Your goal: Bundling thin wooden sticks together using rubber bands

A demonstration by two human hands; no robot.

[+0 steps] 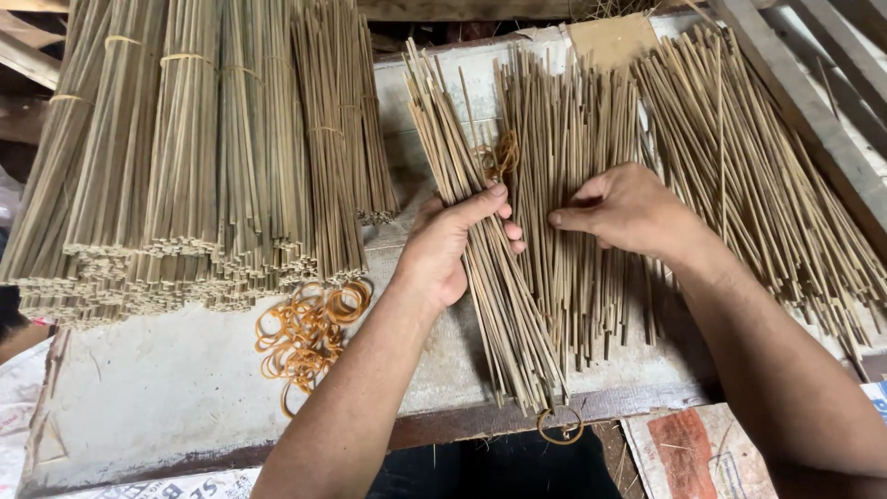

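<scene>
The left hand [443,245] grips a stick bundle [480,268] running away from the person; the right hand [628,211], fingers loosely curled, presses loose sticks [573,139] just beside it.

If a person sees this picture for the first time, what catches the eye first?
Probably the left hand gripping a handful of thin sticks at the centre, while the right hand rests on the loose sticks beside it. Tied bundles fill the left, with orange rubber bands below them.
</scene>
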